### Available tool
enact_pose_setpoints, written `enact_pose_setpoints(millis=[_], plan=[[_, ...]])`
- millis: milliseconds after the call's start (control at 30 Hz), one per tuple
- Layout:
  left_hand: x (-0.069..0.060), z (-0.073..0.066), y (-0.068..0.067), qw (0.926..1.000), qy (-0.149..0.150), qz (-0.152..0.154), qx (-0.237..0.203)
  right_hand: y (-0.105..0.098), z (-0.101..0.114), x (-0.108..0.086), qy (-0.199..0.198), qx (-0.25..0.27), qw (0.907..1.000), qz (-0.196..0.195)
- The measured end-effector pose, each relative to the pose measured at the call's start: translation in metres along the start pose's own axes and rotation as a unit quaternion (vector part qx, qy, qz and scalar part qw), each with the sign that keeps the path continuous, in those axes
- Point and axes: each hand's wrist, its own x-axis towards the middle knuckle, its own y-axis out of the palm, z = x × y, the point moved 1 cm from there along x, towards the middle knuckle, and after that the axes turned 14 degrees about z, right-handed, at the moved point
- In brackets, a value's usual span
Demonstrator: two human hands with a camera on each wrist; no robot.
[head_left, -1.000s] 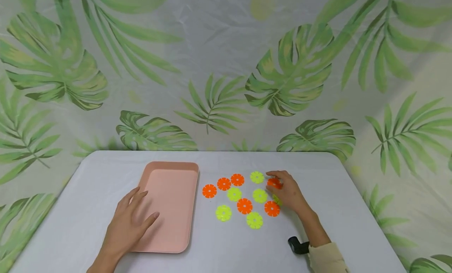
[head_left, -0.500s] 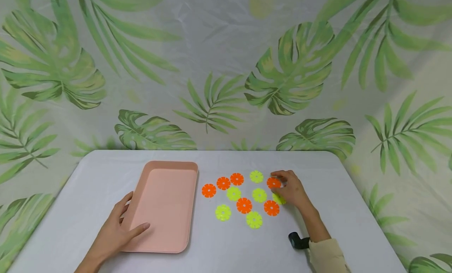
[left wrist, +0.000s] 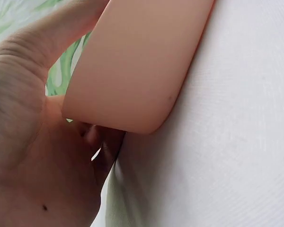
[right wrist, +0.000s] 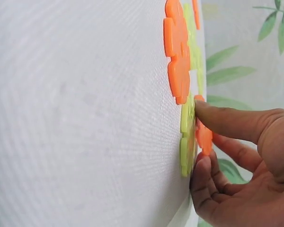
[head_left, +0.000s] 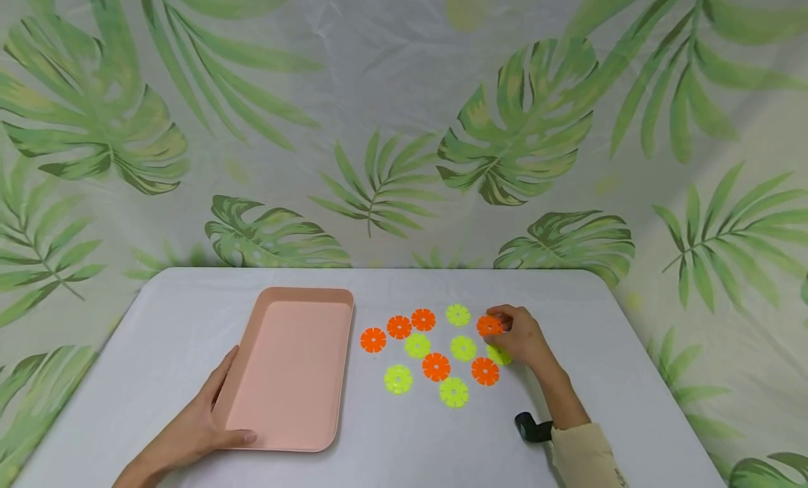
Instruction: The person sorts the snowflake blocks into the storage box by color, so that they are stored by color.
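Observation:
The pink tray (head_left: 287, 376) lies on the left part of the table. My left hand (head_left: 189, 428) grips its near-left corner, thumb over the rim and fingers along the outer side; in the left wrist view the hand (left wrist: 42, 123) wraps the tray's end (left wrist: 137, 66). At the right of the scattered discs, my right hand (head_left: 522, 337) pinches an orange flower-shaped disc (head_left: 488, 325) between thumb and fingers. The right wrist view shows that orange disc (right wrist: 205, 137) between the digits of the hand (right wrist: 246, 161), beyond a yellow-green disc (right wrist: 184, 151) partly under the hand in the head view.
Several orange discs (head_left: 436, 367) and yellow-green discs (head_left: 454, 392) lie flat between the tray and my right hand. A black device (head_left: 532, 428) sits at the right wrist by the beige sleeve (head_left: 583, 456). Behind the white table (head_left: 404, 432) hangs a leaf-patterned cloth (head_left: 379, 88).
My left hand has moved left and down from over the tray and taken hold of its corner. My right hand has shifted slightly right, its fingers closing on the orange disc.

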Motion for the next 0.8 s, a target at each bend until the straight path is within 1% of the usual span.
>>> enact_pose_setpoints(millis=[67, 133, 267, 400, 567, 700, 800], plan=[[-0.001, 0.001, 0.000, 0.9998, 0.017, 0.002, 0.006, 0.000, 0.000, 0.000, -0.002, -0.002, 1.0000, -0.003], [-0.001, 0.002, 0.000, 0.9993, 0.038, 0.007, 0.002, 0.000, 0.000, 0.000, -0.005, 0.000, 1.0000, -0.004], [-0.002, 0.004, 0.000, 0.9966, 0.078, 0.021, -0.015, 0.001, 0.002, 0.000, -0.016, 0.009, 0.9998, -0.005], [-0.001, 0.004, 0.000, 0.9937, 0.106, 0.031, -0.019, 0.002, 0.003, 0.002, -0.035, 0.020, 0.9991, -0.011], [-0.001, 0.003, 0.000, 0.9923, 0.115, 0.039, -0.021, 0.005, 0.009, 0.006, -0.070, 0.049, 0.9963, -0.010], [-0.002, 0.003, 0.000, 0.9924, 0.114, 0.040, -0.025, 0.007, 0.016, 0.009, -0.103, 0.076, 0.9917, 0.007], [-0.002, 0.003, 0.000, 0.9924, 0.111, 0.042, -0.030, 0.008, 0.022, 0.010, -0.118, 0.097, 0.9880, 0.023]])
